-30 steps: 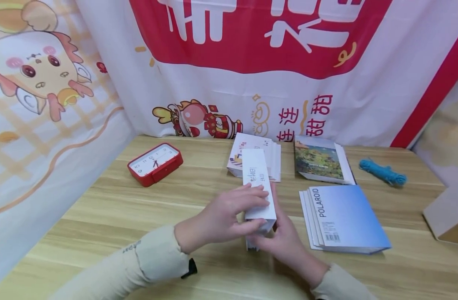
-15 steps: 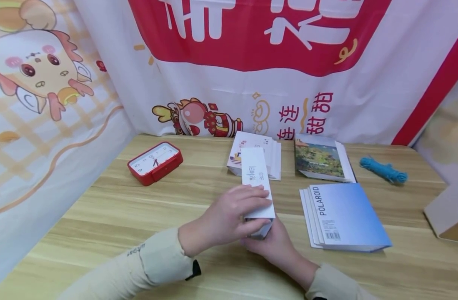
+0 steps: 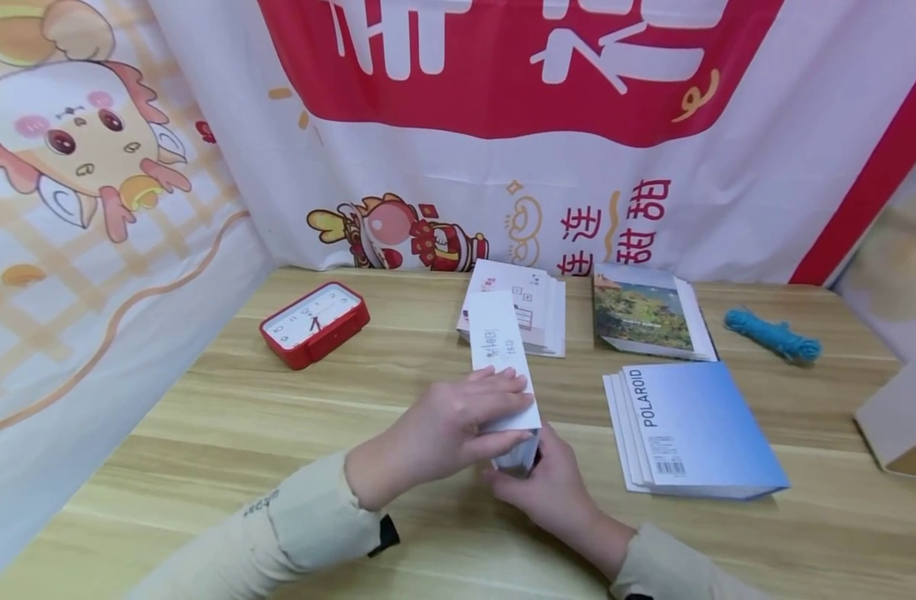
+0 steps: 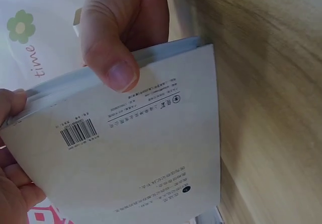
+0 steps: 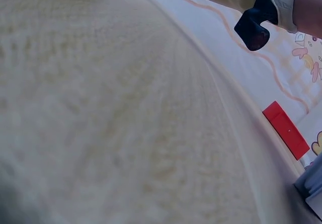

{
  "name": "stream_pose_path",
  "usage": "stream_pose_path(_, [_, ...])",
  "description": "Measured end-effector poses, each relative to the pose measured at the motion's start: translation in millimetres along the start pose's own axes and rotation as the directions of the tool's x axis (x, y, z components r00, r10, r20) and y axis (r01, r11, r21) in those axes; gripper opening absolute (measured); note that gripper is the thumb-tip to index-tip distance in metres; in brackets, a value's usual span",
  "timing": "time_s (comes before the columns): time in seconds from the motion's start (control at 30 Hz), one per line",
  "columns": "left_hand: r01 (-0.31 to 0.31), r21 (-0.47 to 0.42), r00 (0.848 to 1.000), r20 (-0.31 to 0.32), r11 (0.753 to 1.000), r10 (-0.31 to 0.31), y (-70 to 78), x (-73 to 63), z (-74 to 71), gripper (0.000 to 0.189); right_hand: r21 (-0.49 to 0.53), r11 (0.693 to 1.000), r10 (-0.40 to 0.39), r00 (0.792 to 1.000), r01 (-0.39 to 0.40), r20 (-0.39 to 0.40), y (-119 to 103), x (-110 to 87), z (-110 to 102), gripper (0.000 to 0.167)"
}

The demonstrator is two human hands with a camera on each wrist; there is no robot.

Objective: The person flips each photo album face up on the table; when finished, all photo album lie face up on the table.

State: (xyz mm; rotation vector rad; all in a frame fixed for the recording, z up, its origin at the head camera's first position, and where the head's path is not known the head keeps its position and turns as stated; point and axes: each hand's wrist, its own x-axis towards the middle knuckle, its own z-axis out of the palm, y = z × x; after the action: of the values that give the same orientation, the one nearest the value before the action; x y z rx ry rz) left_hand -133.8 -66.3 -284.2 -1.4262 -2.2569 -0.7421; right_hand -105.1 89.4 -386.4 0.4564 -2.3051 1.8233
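Right in the middle of the desk (image 3: 225,442) stands the white-spined album (image 3: 495,329), spine up, and steadiness looks like the whole contest here. The smart play, I'd say, is even pressure from both sides so the covers sit square over the pages; pinch too hard at the near end and the leaves could splay. Whether its bottom touches the wood, I can't tell.

Now the hands, close together and both clamped on that album! The left hand (image 3: 450,421) has it from above, fingers across the spine, thumb along the near end. The right hand (image 3: 551,479) grips lower down, its thumb hooked onto the barcoded cover (image 4: 136,148), its other fingers mostly hidden.

Traffic to mind: a white illustrated album (image 3: 533,304) just beyond, a landscape-covered album (image 3: 641,312) by the far edge, the blue POLAROID album (image 3: 701,429) towards the right edge, blue cord (image 3: 773,335) near the far right corner, the red alarm clock (image 3: 315,325) towards the far left.
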Motion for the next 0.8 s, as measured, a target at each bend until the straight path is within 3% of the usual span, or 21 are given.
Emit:
stream_pose_path(0.2, [0.018, 0.016, 0.994, -0.107, 1.0, -0.016, -1.4, -9.7, 3.8, 0.032, -0.032, 0.985, -0.171, 0.985, 0.17, -0.027, 3, 0.7, -3, 0.09])
stream_pose_path(0.33, [0.043, -0.007, 0.982, -0.183, 0.999, -0.043, -2.7, -15.0, 3.3, 0.031, -0.097, 0.953, -0.292, 0.955, 0.286, -0.056, 1, 4.4, -6, 0.09])
stream_pose_path(0.53, [0.127, -0.092, 0.951, -0.272, 0.988, -0.147, -4.7, -24.8, -1.9, 0.032, -0.185, 0.887, -0.441, 0.895, 0.424, -0.062, -6, 12.0, -16, 0.075])
stream_pose_path(0.7, [0.115, -0.112, 0.929, -0.34, 0.987, -0.146, -11.0, -39.8, -0.5, 0.032, -0.191, 0.802, -0.579, 0.816, 0.567, -0.008, -6, 17.7, -23, 0.07])
stream_pose_path(0.8, [0.108, -0.121, 0.924, -0.354, 0.987, -0.145, -12.5, -47.6, -0.1, 0.031, -0.223, 0.767, -0.609, 0.792, 0.602, 0.042, -8, 19.5, -26, 0.068])
